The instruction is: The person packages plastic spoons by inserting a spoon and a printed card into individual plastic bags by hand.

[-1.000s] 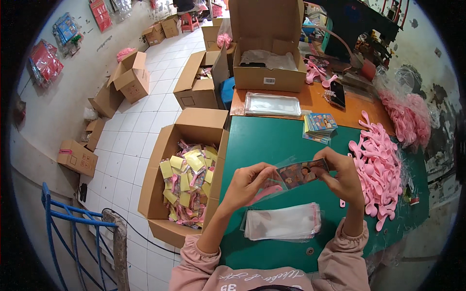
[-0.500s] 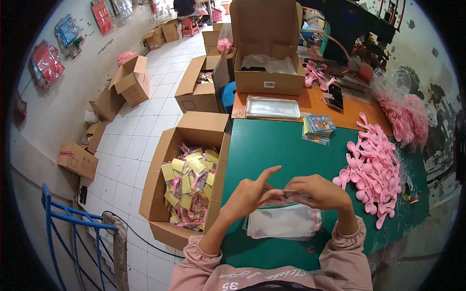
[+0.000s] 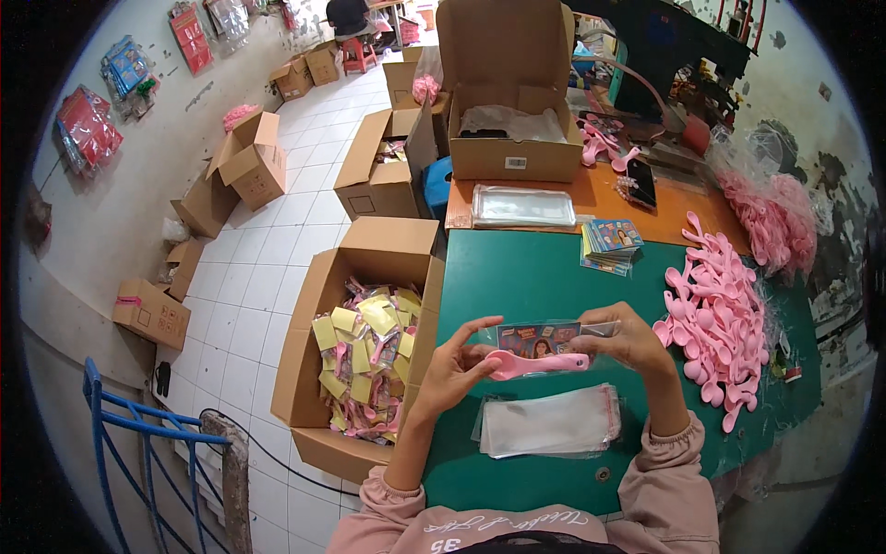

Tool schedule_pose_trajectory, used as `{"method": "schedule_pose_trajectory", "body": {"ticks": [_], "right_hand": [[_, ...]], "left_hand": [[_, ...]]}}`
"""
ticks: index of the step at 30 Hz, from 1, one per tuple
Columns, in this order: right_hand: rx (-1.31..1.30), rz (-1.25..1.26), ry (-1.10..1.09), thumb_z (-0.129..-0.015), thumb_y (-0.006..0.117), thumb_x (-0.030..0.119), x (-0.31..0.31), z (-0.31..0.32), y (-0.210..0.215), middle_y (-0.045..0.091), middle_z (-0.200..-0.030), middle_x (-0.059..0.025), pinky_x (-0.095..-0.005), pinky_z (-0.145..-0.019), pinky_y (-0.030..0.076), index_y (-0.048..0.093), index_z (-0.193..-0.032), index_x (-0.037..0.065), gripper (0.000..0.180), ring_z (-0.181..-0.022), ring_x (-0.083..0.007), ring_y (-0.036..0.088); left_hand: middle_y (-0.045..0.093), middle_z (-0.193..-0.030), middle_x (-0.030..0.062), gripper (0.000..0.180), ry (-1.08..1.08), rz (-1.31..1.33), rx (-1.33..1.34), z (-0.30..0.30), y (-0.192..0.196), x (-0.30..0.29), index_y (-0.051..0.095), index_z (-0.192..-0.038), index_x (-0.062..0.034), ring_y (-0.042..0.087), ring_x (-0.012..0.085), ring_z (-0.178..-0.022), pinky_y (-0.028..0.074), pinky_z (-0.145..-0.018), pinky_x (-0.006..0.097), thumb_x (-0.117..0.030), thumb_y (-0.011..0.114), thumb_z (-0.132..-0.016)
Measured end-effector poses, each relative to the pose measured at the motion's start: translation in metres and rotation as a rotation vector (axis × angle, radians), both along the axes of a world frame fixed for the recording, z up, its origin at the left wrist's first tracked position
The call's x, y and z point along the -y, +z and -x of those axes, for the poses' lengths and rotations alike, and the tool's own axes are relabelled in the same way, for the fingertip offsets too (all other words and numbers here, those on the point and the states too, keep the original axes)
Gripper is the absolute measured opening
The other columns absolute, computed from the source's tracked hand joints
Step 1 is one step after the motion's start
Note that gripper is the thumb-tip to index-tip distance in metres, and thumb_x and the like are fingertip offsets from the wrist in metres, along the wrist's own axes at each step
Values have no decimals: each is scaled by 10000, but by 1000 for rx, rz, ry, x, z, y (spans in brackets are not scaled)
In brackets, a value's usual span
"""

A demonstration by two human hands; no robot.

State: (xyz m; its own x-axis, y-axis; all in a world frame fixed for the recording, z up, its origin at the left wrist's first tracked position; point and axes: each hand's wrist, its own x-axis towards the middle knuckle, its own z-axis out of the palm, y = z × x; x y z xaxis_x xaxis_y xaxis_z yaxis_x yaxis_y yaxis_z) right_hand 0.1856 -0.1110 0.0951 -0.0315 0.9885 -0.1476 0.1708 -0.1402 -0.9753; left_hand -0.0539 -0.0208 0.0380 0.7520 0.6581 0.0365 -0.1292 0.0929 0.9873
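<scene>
Between my two hands is a clear plastic packet [image 3: 600,330] with a colourful printed card [image 3: 533,341] and a pink spoon [image 3: 544,364]. My left hand [image 3: 454,366] pinches the packet's left end beside the spoon's bowl. At the other end, my right hand [image 3: 630,343] has its fingers closed on the plastic near the spoon's handle. Below them on the green table [image 3: 517,277] lies a stack of clear plastic bags [image 3: 551,425]. A large heap of pink spoons [image 3: 712,319] spreads to the right. Farther back sits a stack of printed cards [image 3: 611,242].
Left of the table stands an open carton [image 3: 302,369] holding many filled packets [image 3: 369,355]. Another pile of clear bags [image 3: 522,206], an open cardboard box [image 3: 513,162] and a phone [image 3: 639,183] rest at the back. A blue metal frame [image 3: 152,420] stands at the lower left.
My hands have moved apart and turned the packet so its card and spoon face me. My left index finger has come down from pointing outward onto the packet. The view has shifted slightly.
</scene>
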Motion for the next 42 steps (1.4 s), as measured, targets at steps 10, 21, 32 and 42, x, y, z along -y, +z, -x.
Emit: {"method": "schedule_pose_trajectory", "body": {"ticks": [10,21,32,42], "right_hand": [[669,-485,-164,-729,679,161,-10,24,-22,587,-832,-115,-315,-639,468,569,-917,20,259,-706,-223,591],[810,-324,57,-742,612,118,-8,43,-48,533,-902,-117,-394,-719,452,536,-882,62,169,-855,-296,531],[798,-370,12,-722,600,82,-7,43,-32,514,-888,-101,-366,-742,421,561,-872,57,157,-872,-282,502],[722,-395,162,-708,636,123,-9,53,-50,499,-826,-76,-348,-718,379,534,-800,60,151,-813,-244,487]], "left_hand": [[562,-1036,201,500,-70,306,-19,-25,-21,10,74,-1352,-88,589,245,-965,501,-793,323,-227,343,-954],[568,-1016,208,421,-88,297,-135,-20,-29,2,121,-1313,-77,604,250,-932,530,-731,327,-126,320,-945],[612,-954,188,392,-40,207,-121,-16,-32,2,217,-1276,-65,625,217,-880,528,-728,296,-61,383,-921],[554,-998,106,537,-194,285,-43,-14,-26,8,139,-1375,-131,564,164,-938,486,-820,305,-151,433,-926]]}}
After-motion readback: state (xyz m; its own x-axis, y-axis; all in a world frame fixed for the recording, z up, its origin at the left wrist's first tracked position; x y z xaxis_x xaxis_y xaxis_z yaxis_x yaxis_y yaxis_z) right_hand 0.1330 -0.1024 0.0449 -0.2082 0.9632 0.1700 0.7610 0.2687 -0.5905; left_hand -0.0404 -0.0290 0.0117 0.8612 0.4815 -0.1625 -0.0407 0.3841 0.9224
